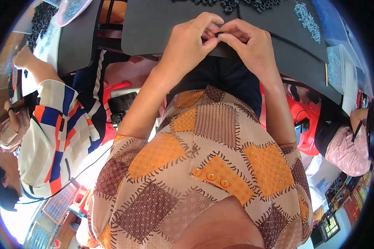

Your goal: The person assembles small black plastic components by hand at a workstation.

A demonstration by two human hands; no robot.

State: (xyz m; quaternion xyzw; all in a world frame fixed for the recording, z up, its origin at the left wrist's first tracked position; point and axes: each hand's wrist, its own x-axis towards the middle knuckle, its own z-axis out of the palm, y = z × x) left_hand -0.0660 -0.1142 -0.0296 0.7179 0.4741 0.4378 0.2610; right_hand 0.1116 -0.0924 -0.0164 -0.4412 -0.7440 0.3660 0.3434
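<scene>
Both hands meet over the near edge of a dark table (149, 31). Between their fingertips is a small black piece (219, 34), mostly hidden, so its exact kind does not show. My left hand (192, 40) pinches it from the left, thumb and fingers closed. From the other side, the thumb and forefinger of my right hand (252, 46) close on the same piece. Just beyond the hands lies a loose group of small black ring-like parts (259, 5).
Tiny blue-grey pieces (306, 20) lie heaped at the far right, near a clear plastic bin (340, 70). At the far left are a pink-rimmed bowl (61, 18) and a black heap (41, 20). A person in a patterned garment (60, 137) sits left; another person's pink clothing (349, 149) shows right.
</scene>
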